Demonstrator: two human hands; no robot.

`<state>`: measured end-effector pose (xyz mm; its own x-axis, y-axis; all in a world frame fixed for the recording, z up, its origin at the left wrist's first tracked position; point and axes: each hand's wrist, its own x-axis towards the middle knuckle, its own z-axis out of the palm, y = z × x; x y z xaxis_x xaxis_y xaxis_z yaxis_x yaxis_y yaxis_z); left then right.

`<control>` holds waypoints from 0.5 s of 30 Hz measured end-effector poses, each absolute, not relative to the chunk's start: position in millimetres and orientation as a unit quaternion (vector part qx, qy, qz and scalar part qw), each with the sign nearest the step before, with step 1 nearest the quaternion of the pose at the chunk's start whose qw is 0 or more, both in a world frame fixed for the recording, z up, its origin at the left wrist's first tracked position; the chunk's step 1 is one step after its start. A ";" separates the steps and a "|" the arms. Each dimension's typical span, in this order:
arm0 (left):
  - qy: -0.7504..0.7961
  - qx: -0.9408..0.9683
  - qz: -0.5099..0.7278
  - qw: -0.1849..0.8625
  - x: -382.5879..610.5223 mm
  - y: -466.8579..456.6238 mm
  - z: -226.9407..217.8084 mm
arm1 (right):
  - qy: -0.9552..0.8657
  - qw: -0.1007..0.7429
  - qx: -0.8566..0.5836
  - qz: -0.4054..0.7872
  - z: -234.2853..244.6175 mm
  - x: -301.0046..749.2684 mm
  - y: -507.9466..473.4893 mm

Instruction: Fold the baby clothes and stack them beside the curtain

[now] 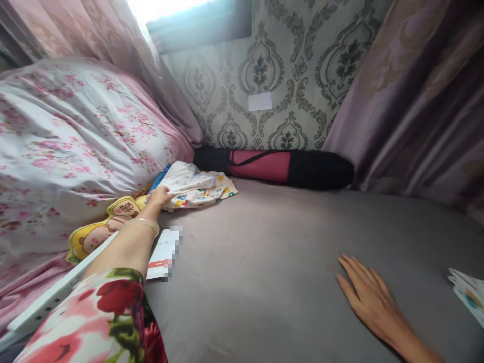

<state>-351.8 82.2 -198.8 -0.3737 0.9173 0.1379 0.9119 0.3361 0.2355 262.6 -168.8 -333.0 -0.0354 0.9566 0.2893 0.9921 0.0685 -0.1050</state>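
Note:
My left hand (pixel 162 194) reaches far forward and is closed on the near left edge of a crumpled white garment (pixel 192 184) with colourful prints. A bit of blue cloth (pixel 162 176) shows behind the garment. Palm down, with its fingers stretched out, my right hand (pixel 365 290) rests on the grey bed sheet (pixel 272 262) at the right. Folded printed cloth (pixel 469 292) lies at the right edge, apart from that hand. The exact kind of garment cannot be made out.
A black and pink long bag (pixel 260 166) lies along the wall. Floral bedding (pixel 75 136) is heaped at the left, with a yellow cartoon cushion (pixel 91 239) and a white rail (pixel 49 302) below it. A white, partly blurred box (pixel 162 252) lies beside my left forearm.

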 end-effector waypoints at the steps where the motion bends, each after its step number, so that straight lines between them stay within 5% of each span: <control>1: 0.830 0.542 0.127 0.017 -350.6 82.8 -197.3 | -0.716 0.144 -0.681 -0.062 -332.2 262.1 -168.9; 6: 0.842 0.518 0.149 0.012 -338.2 85.1 -178.4 | -0.715 0.147 -0.681 -0.062 -331.7 261.8 -169.5; 15: 0.707 0.599 0.371 -0.060 -278.2 112.9 -110.5 | -0.714 0.144 -0.682 -0.070 -331.9 260.3 -169.4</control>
